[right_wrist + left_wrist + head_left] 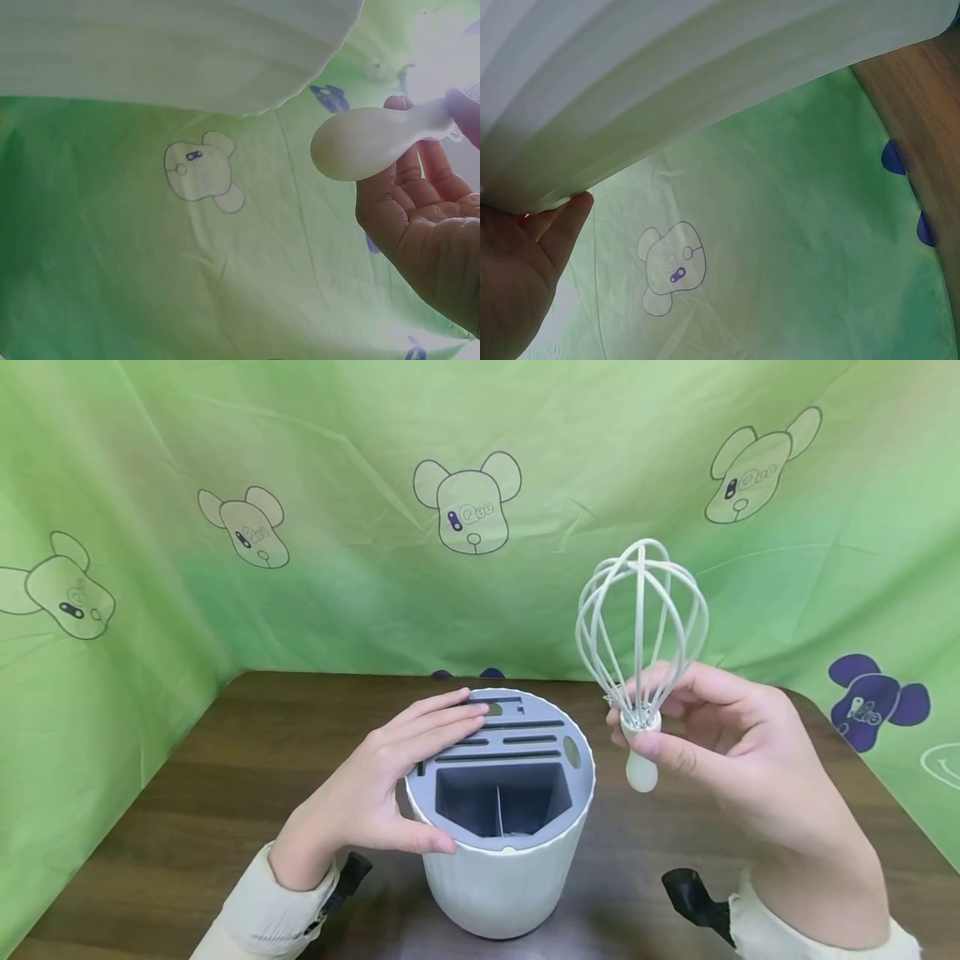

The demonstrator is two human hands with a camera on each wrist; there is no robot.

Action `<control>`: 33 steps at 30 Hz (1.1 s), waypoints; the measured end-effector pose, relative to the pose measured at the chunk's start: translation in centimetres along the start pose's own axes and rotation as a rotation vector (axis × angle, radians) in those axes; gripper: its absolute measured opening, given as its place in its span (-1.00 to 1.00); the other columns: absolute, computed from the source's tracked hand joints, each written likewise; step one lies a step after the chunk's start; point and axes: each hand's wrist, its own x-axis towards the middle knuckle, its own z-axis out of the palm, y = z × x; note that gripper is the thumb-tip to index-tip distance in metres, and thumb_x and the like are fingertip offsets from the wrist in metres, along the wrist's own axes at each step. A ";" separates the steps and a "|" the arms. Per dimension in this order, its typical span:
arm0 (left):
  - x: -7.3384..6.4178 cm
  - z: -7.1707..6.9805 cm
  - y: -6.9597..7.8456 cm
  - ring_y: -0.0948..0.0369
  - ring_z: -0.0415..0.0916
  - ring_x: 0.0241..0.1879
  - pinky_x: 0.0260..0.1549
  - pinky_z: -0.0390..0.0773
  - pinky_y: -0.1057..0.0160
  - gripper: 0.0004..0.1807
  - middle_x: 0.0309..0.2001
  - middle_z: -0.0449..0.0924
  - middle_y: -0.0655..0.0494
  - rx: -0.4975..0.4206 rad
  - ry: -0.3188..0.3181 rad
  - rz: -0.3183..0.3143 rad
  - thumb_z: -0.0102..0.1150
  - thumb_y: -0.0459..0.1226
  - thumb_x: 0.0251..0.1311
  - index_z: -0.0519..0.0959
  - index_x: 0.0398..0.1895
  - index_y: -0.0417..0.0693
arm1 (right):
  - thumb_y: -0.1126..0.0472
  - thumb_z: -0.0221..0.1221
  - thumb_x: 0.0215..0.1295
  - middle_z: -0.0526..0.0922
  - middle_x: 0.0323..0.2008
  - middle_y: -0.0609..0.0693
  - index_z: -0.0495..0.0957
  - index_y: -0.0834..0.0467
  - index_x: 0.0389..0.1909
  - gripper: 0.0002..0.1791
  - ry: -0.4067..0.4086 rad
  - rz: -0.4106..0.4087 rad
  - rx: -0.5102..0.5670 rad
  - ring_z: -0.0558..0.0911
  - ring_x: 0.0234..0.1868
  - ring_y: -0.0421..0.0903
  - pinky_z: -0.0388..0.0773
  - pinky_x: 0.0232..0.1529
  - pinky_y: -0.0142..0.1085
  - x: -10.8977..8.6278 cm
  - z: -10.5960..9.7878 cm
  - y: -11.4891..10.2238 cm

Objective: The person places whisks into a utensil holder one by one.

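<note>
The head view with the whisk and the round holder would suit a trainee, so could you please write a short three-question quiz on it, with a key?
1. True or false: the whisk stands inside the holder.
2. What colour is the holder's slotted top? (a) red (b) grey (c) yellow
3. What is each of the hands doing?

Key:
1. False; it is held up, apart from the holder.
2. b
3. The left hand rests on the holder; the right hand pinches the whisk near its wires' base.

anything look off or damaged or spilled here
Nothing stands out: the utensil holder stands upright with the left hand on it, and the whisk in the right hand shows no bent wires. I see no spill.
</note>
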 end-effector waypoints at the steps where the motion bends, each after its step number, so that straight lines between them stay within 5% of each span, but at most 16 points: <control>1: 0.0 0.0 0.0 0.01 0.17 0.50 0.41 0.33 -0.03 0.04 0.40 0.42 0.04 0.000 0.000 0.000 -0.04 0.48 0.11 0.37 0.41 -0.10 | 0.81 0.09 0.05 0.67 -0.17 0.27 0.49 0.56 -0.05 -0.60 -0.003 -0.007 0.007 0.72 -0.18 0.03 0.66 -0.34 -0.31 0.1 0.1 0.0; 17: 0.1 0.0 -0.1 0.01 0.18 0.50 0.42 0.31 -0.02 0.05 0.39 0.42 0.03 0.008 0.003 0.002 -0.06 0.49 0.12 0.37 0.41 -0.12 | 0.81 0.07 0.07 0.63 -0.21 0.33 0.43 0.62 -0.10 -0.67 -0.015 -0.057 0.148 0.70 -0.20 0.12 0.70 -0.24 -0.25 2.7 2.1 -1.1; 33: 0.0 0.0 -0.1 -0.01 0.18 0.50 0.44 0.29 0.02 0.04 0.39 0.43 0.01 0.009 0.006 0.017 -0.04 0.48 0.12 0.38 0.40 -0.14 | 0.73 0.14 0.12 0.65 -0.13 0.24 0.49 0.47 -0.05 -0.64 -0.046 -0.006 0.085 0.70 -0.19 0.06 0.70 -0.24 -0.26 3.2 5.3 -1.1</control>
